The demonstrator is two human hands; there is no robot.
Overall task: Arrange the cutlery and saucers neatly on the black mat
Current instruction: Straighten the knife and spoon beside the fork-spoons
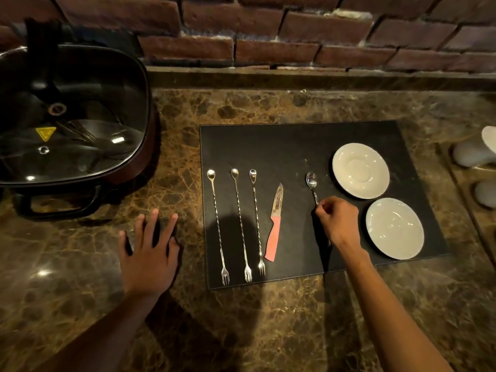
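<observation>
A: Where's the teaspoon [312,185]?

B: On the black mat [281,146], between the pink-handled knife [274,226] and the two saucers [361,171]. The right hand [337,222] has its fingers [322,206] pinched closed on the handle; the bowl points away.

A: And the left hand [150,251]?

B: Flat on the marble table [80,264], fingers spread, holding nothing.

A: How will the spoon handle?

B: Light, stiff and probably slick; a mid-handle pinch suits it. The saucers look breakable, so take them by the rim. Both are empty. The three long bar spoons [239,224] lie parallel at the mat's left.

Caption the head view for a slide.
Right hand sets a teaspoon beside two saucers on the black mat.
</observation>
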